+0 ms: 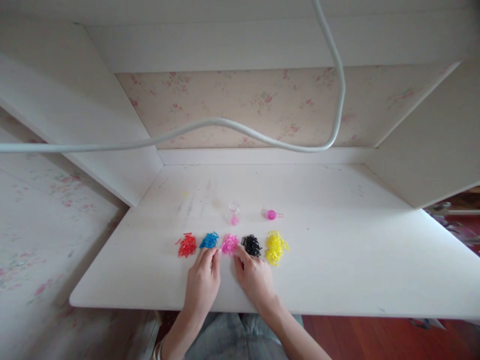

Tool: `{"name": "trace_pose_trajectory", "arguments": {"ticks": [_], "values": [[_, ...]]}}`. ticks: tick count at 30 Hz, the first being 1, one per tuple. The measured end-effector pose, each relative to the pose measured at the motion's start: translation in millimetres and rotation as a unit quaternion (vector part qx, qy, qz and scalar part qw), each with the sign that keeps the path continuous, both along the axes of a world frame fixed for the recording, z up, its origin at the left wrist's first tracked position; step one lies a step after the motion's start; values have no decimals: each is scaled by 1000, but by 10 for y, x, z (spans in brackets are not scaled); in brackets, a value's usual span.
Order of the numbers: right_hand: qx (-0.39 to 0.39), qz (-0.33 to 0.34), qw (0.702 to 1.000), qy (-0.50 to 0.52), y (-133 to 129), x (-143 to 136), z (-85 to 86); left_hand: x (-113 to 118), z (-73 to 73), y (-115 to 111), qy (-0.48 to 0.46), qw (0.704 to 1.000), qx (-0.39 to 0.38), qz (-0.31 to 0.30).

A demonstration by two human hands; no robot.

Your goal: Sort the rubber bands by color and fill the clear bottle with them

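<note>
Several piles of small elastic bands lie in a row on the white desk: red bands [186, 245], blue bands [209, 240], pink bands [229, 244], black bands [252, 245] and yellow bands [276, 247]. My left hand [203, 277] is closed, its fingertips pinched between the blue and pink piles. Curled fingers on my right hand [255, 280] press together at the right side of the pink pile, just in front of the black one. What either pinch holds is too small to make out.
Behind the piles is a small clear container [234, 207] with pink pieces at its near end. A pink lid [271, 215] with a loop lies to its right. A white cable [225, 122] hangs across the view. White panels [431, 130] border the desk [337, 260].
</note>
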State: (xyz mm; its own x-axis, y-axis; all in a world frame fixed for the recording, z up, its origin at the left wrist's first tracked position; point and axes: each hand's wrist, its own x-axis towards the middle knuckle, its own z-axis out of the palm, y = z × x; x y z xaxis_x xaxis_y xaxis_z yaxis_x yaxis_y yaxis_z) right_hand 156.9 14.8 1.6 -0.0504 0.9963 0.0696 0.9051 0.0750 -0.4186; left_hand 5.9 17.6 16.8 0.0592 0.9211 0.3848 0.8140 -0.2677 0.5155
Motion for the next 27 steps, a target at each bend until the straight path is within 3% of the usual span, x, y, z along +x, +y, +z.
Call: {"name": "trace_pose_trajectory", "arguments": {"ticks": [8,12,16,20,27], "values": [[14,-7,1000,2,-23,14,-95,73,666,373,13,999,36,-36],[24,-4,1000,7,-45,26,-146,141,890,611,41,997,56,-38],[35,-1,999,31,-64,43,-177,209,937,812,102,993,59,-26],[41,-3,997,62,-70,63,-181,263,865,906,165,986,31,-12],[46,-8,993,106,-77,71,-182,246,782,900,157,986,41,-25]]}}
